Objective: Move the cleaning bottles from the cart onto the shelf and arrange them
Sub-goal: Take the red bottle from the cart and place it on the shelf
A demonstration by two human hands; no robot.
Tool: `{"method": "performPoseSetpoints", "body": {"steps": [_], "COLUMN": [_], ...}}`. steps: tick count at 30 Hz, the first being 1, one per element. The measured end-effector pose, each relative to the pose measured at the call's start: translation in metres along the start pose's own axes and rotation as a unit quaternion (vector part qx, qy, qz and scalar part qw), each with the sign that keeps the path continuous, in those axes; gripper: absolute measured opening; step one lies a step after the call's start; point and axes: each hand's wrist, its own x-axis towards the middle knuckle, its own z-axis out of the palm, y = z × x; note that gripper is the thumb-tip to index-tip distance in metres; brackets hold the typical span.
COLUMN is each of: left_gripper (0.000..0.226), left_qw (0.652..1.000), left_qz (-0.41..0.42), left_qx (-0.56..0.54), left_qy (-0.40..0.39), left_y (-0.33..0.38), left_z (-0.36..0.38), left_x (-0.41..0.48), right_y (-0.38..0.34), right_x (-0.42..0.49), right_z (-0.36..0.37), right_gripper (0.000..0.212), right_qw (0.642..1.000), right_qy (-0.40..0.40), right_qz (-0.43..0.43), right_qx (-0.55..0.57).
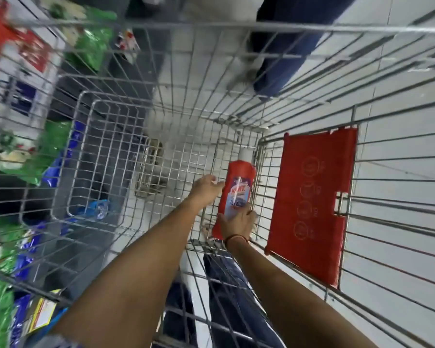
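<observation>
**Red Bottle at Cart Bottom, Both Hands on It**

Seen from above, deep inside the wire shopping cart [111,172]: one red cleaner bottle [236,189], lying on the cart's mesh floor near the right wall, white cap [244,154] pointing away. Right hand [237,223] wrapped around the lower part of the bottle, fingers curled over the label, thumb on the left edge. Left hand [206,187] touching the left side of the bottle at its middle, fingers bent; whether really clamped or only resting against it, cannot tell, because of motion blur.

Judged as rigid moulded plastic, smooth and glossy, with a paper or film label [236,197] giving a little more friction than the bare plastic. Probably full of liquid, so rather heavy for its size, weight shifting when tilted. Not fragile, but slippery if wet. Best hold: around the flat body at the label, as the right hand did, not by the narrow neck or the cap, since a cap could loosen.

Cart made of thin grey metal wires in a grid, hard and open, floor tiles visible through it. Red plastic flap [312,197] on the right wall, flat, with embossed round symbols. Green and blue soft packets [0,247] outside the cart on the left, blurred.
</observation>
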Motion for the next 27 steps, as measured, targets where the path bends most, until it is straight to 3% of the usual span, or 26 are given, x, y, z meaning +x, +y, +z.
{"method": "performPoseSetpoints", "body": {"steps": [2,6,9,15,19,23,27], "left_gripper": [0.047,0.043,0.048,0.057,0.048,0.070,0.039], "left_qw": [0.999,0.997,0.996,0.990,0.980,0.952,0.930], "left_qz": [-0.020,-0.013,-0.029,-0.058,-0.022,0.028,0.089], "left_qx": [-0.036,-0.052,-0.075,-0.124,-0.198,-0.305,-0.352], "left_qy": [-0.003,-0.047,-0.044,-0.043,-0.023,0.017,0.059], "left_y": [-0.002,-0.004,-0.004,-0.005,-0.009,0.008,0.028], "left_z": [0.007,0.018,0.020,0.006,-0.033,-0.081,-0.124], "left_x": [0.011,0.024,0.030,0.024,0.002,-0.031,-0.075], "right_y": [0.004,0.012,0.009,-0.007,-0.029,-0.065,-0.095], "right_x": [0.003,0.014,0.021,0.007,-0.010,-0.035,-0.071], "right_z": [0.008,0.013,0.014,0.022,0.004,-0.029,-0.059], "right_gripper": [0.088,0.106,0.113,0.107,0.094,0.089,0.085], "right_qw": [1.000,0.997,0.997,0.994,0.976,0.952,0.922], "right_qy": [-0.009,-0.012,-0.015,-0.030,-0.073,-0.096,-0.112], "right_qz": [0.005,-0.046,-0.031,-0.011,-0.111,-0.216,-0.282], "right_qx": [0.001,-0.068,-0.065,0.101,0.171,0.196,0.240]}}
